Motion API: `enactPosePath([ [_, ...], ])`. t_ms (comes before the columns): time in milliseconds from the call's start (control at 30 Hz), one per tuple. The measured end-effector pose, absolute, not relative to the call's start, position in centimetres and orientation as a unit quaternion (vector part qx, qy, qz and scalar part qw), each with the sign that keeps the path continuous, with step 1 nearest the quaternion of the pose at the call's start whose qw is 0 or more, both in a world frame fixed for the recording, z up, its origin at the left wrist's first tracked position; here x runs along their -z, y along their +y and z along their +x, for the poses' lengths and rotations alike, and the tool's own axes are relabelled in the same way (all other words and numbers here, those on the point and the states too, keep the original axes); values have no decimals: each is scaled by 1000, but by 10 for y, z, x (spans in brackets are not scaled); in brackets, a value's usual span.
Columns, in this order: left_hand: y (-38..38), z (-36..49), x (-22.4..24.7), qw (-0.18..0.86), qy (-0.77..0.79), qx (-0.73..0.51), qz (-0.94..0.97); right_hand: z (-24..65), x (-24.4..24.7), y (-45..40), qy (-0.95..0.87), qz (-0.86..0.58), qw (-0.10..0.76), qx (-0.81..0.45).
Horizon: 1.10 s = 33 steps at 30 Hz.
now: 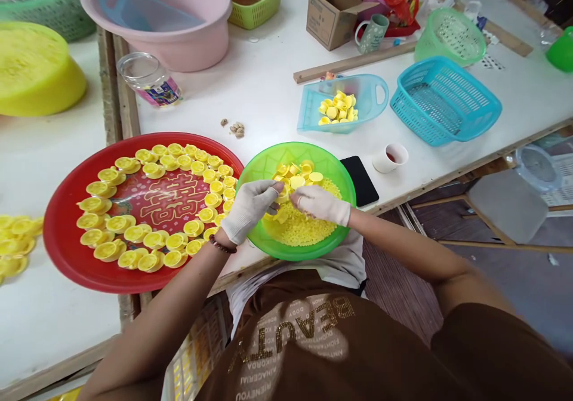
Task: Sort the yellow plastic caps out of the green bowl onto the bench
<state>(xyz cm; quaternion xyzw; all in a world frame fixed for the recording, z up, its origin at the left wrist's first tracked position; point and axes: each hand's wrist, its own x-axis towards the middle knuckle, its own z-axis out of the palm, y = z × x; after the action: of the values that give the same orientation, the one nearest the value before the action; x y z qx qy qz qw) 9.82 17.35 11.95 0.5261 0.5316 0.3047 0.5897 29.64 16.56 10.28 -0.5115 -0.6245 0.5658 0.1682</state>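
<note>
Well, from the head view, the green plastic bowl (286, 153) sits at the edge of the white table (264, 61), directly beneath both gloved hands, apparently to keep its contents within easy reach. It holds yellow plastic caps (295, 181) on a heap of small yellow granules (298, 225). The left hand (248, 210) has its fingers pressed together, their tips at the caps; the right hand (320, 204) curls over them, though I cannot tell whether either pinches one. Beside the bowl, a red tray (58, 228) carries caps ringed around its edge, and a pale blue plastic scoop (371, 99) holds more.
</note>
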Motion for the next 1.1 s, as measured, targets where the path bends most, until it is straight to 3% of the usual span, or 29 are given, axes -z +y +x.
enactPosePath([
  [67, 167, 100, -119, 622, 524, -315, 490, 302, -108, 170, -443, -494, 283, -692],
  [133, 165, 105, -116, 638, 512, -318, 479, 301, -114, 174, -330, -460, 371, -736],
  [267, 165, 118, -108, 650, 473, -295, 517, 286, -125, 182, -260, -386, 519, -717],
  [367, 165, 125, -104, 678, 443, -291, 510, 276, -131, 184, -288, -362, 573, -676],
  [567, 164, 129, -102, 691, 458, -316, 462, 269, -133, 183, -326, -375, 604, -624],
  [867, 165, 121, -98, 705, 456, -322, 439, 279, -139, 185, -270, -369, 600, -657],
  [1100, 163, 128, -99, 700, 448, -306, 465, 276, -135, 180, -325, -368, 606, -626],
])
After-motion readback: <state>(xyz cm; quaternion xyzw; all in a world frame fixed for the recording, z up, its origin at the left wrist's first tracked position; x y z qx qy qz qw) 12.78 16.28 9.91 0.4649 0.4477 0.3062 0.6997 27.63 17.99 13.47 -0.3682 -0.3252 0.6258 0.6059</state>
